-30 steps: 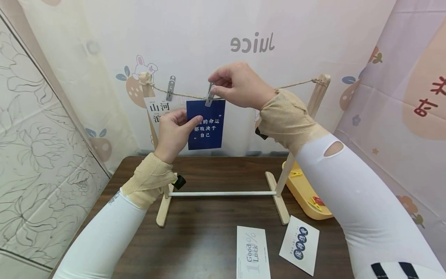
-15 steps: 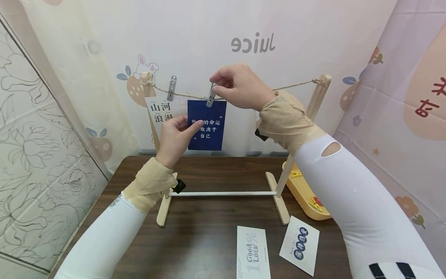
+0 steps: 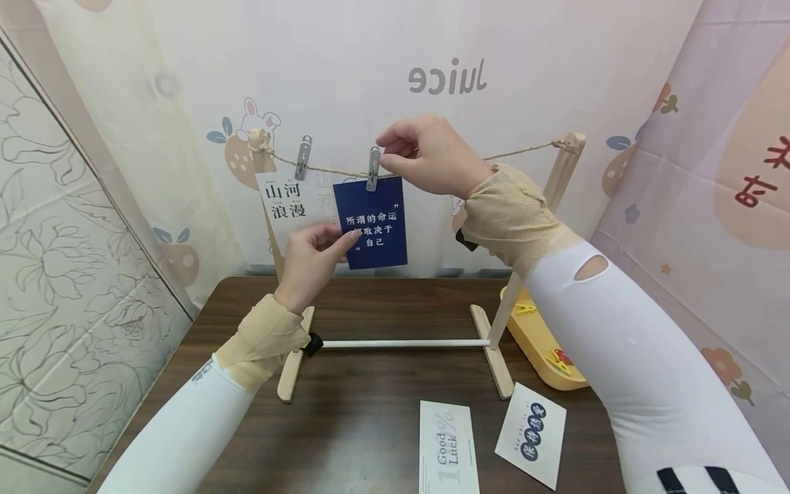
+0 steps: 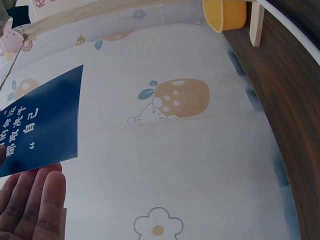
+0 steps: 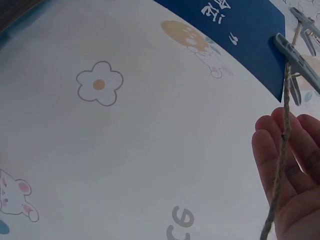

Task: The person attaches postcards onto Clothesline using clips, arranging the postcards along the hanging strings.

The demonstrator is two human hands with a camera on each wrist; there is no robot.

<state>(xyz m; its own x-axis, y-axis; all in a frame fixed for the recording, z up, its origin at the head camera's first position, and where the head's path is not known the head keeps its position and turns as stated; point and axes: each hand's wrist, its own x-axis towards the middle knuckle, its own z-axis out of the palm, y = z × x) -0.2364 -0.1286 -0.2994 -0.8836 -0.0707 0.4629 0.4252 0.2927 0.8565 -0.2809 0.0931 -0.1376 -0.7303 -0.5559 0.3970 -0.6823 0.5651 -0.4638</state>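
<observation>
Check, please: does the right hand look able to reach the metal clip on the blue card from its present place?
Probably yes: the right hand is just beside the metal clip, its fingers look free, and nothing seems to stand between them.

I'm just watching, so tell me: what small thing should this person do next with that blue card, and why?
Probably the left hand should loosen its grip and let go of the blue card. It pinches the card's side, yet a grey clip appears to fasten the card's top to the rope, and the right hand, close beside that clip, seems to hold nothing.
</observation>
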